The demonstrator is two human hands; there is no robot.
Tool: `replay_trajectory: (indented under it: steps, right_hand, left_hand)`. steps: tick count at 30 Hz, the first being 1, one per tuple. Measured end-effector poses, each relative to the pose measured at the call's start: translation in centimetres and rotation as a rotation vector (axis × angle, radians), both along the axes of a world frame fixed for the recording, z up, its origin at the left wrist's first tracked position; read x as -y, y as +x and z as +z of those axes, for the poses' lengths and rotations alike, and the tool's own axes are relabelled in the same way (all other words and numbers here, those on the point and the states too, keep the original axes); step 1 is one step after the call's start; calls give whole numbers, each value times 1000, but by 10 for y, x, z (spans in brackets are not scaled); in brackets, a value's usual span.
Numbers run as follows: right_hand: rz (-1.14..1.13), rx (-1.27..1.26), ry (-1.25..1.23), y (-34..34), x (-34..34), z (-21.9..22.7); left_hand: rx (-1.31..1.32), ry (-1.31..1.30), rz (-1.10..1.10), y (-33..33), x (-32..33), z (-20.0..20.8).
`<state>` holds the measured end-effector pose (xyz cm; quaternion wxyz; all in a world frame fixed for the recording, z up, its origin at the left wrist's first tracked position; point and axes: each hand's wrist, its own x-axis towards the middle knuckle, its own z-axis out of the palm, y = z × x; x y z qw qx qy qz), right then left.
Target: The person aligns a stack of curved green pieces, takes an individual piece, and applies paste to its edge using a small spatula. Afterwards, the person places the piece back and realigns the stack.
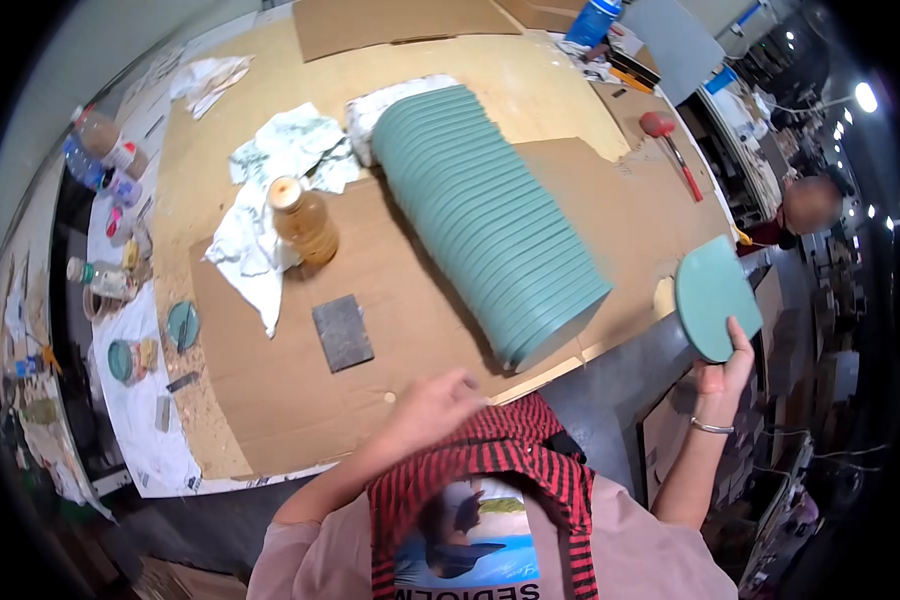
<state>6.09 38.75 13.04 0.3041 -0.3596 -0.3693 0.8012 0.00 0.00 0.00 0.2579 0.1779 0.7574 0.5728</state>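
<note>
My right hand [725, 375], wearing a silver bracelet, grips a flat green panel [715, 300] by its lower edge. The panel has one rounded end and is held out to the right, beyond the table's edge. My left hand [438, 405] hovers at the near edge of the table, slightly blurred, its fingers loosely bent and apart with nothing in them. Just beyond it runs a long row of similar green panels [490, 220], standing on edge close together. A white wrapped block [365, 115] sits against the row's far end.
Left of the row are an amber bottle [310, 225], crumpled white cloths [295, 145] and a dark grey square pad [342, 332] on cardboard [260, 400]. A red-headed mallet [675, 150] lies at the right. Bottles and jars [120, 360] line the left edge. Another person [805, 210] is at far right.
</note>
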Motion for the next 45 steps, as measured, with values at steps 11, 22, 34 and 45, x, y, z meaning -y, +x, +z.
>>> replay_trajectory:
  steps: [11, 22, 34, 45]
  right_hand:
    - [285, -8, -186, -190, -87, -69]
    - [492, 63, 10, -507, -111, -147]
    - [495, 340, 269, -556, -157, -217]
    - [958, 203, 381, -311, -159, -159]
  left_hand:
    - [39, -157, 72, 25, -62, -31]
    - [241, -149, 973, 103, -117, -13]
    - [321, -312, 991, 110, -169, -10]
    - [-286, -211, 973, 10, -137, 123]
